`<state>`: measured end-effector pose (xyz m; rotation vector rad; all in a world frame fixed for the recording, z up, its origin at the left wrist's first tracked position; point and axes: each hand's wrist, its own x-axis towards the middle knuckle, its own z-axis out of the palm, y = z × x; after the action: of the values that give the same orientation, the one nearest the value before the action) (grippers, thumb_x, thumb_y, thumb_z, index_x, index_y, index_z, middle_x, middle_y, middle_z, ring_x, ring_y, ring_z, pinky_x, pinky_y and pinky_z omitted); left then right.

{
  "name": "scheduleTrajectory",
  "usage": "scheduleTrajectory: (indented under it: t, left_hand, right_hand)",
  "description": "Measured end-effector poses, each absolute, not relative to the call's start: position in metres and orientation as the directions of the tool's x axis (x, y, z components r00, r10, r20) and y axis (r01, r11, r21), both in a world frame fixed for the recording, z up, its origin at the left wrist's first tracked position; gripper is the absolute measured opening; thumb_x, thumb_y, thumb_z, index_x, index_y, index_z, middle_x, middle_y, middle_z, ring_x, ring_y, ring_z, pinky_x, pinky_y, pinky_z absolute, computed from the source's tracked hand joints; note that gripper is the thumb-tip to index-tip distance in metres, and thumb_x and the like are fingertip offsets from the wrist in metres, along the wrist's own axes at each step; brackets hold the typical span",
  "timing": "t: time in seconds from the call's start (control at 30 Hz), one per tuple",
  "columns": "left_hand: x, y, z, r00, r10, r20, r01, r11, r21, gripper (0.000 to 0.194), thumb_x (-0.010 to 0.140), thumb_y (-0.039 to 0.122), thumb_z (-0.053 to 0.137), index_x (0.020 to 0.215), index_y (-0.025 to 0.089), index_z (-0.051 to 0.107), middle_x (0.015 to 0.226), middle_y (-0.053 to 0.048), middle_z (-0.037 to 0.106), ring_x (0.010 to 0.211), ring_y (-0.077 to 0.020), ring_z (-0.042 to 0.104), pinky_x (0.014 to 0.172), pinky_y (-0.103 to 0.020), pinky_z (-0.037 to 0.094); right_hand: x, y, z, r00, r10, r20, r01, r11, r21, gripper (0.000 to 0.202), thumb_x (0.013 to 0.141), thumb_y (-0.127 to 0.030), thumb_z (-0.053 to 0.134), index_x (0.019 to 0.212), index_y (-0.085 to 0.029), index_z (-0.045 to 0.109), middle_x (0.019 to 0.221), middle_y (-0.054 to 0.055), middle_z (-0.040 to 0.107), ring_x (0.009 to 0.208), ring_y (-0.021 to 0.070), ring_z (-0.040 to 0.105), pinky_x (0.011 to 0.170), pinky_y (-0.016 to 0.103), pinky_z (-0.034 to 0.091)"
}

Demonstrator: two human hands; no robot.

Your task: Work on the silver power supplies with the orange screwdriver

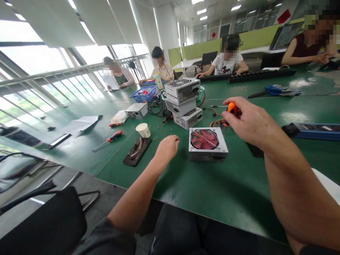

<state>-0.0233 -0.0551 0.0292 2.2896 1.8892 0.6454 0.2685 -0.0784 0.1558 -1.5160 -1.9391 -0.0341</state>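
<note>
1. At the far left, a white sheet of paper (82, 123) lies on the green table (138, 184); any print on it cannot be read.
2. A red-and-black screwdriver (114, 136) lies near a translucent plastic box (119, 116), whose contents are unclear.
3. A dark, flat tray (136, 156) carries a tangle of thin brown pieces. Just beside it stands a white paper cup (143, 130) with a green printed mark; its inside is not clearly shown. Small loose bits lie around them.
4. Farther back, a blue basket (145, 94) contains something red, and a yellowish bottle (158, 81) stands next to it.
5. The left hand (167, 147) hovers with fingers curled together; whether it pinches anything, I cannot tell.
6. Three metal units are stacked (183, 101), their markings too small to read.
7. The power supply (208, 143) sits flat between the hands, its red fan facing up under a wire grille.
8. The right hand (245, 120) grasps an orange-handled screwdriver (232, 108), shaft pointing left.
9. Behind, a person's white shirt (225, 65) bears a dark animal print with illegible lettering.
</note>
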Motion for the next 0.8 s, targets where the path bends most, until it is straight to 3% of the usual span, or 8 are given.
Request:
scheduleTrajectory:
  t: [0.17, 0.27, 0.33, 0.5, 0.8]
  left_hand:
    - [0.003, -0.012, 0.058, 0.196, 0.912, 0.359, 0.792, -0.363, 0.491, 0.018, 0.093, 0.023, 0.063, 0.098, 0.020, 0.081, 0.098, -0.010, 0.079, 0.095, -0.0268, 0.072, 0.096, -0.037, 0.053]
    - [0.018, 0.018, 0.060, 0.217, 0.891, 0.398, 0.682, -0.430, 0.591, 0.022, 0.092, 0.023, 0.066, 0.108, 0.019, 0.080, 0.090, -0.006, 0.079, 0.083, -0.0223, 0.073, 0.089, -0.035, 0.056]
    - [0.027, 0.031, 0.052, 0.197, 0.883, 0.426, 0.622, -0.448, 0.642, 0.023, 0.094, 0.022, 0.064, 0.110, 0.018, 0.080, 0.089, -0.006, 0.080, 0.081, -0.0209, 0.073, 0.087, -0.034, 0.057]
    - [0.036, 0.035, 0.013, 0.110, 0.869, 0.482, 0.520, -0.464, 0.717, 0.022, 0.097, 0.022, 0.058, 0.109, 0.017, 0.077, 0.114, -0.009, 0.078, 0.109, -0.0213, 0.070, 0.100, -0.033, 0.053]
    - [0.039, 0.035, -0.002, 0.195, 0.888, 0.416, 0.396, -0.459, 0.795, 0.021, 0.095, 0.025, 0.060, 0.101, 0.017, 0.078, 0.098, -0.006, 0.080, 0.090, -0.0187, 0.074, 0.084, -0.030, 0.056]
  right_hand:
    - [0.269, -0.060, 0.144, -0.157, 0.868, 0.471, 0.874, 0.344, -0.343, 0.049, 0.096, -0.029, 0.049, 0.143, -0.014, 0.058, 0.125, 0.018, 0.070, 0.109, 0.0307, 0.067, 0.097, 0.042, 0.050]
    - [0.268, -0.041, 0.126, -0.210, 0.891, 0.403, 0.895, 0.341, -0.288, 0.051, 0.094, -0.021, 0.047, 0.144, -0.011, 0.055, 0.130, 0.019, 0.067, 0.118, 0.0278, 0.064, 0.104, 0.038, 0.048]
    - [0.267, -0.029, 0.112, -0.191, 0.915, 0.355, 0.918, 0.295, -0.266, 0.046, 0.092, -0.017, 0.047, 0.135, -0.011, 0.061, 0.121, 0.019, 0.069, 0.109, 0.0278, 0.067, 0.098, 0.039, 0.051]
    - [0.264, -0.010, 0.083, -0.235, 0.945, 0.228, 0.940, 0.281, -0.193, 0.036, 0.096, -0.022, 0.048, 0.121, -0.012, 0.070, 0.119, 0.020, 0.073, 0.113, 0.0284, 0.066, 0.103, 0.038, 0.048]
    - [0.265, -0.006, 0.080, -0.260, 0.963, 0.075, 0.959, 0.267, -0.099, 0.032, 0.097, -0.029, 0.048, 0.104, -0.017, 0.077, 0.110, 0.016, 0.079, 0.098, 0.0250, 0.072, 0.088, 0.034, 0.050]
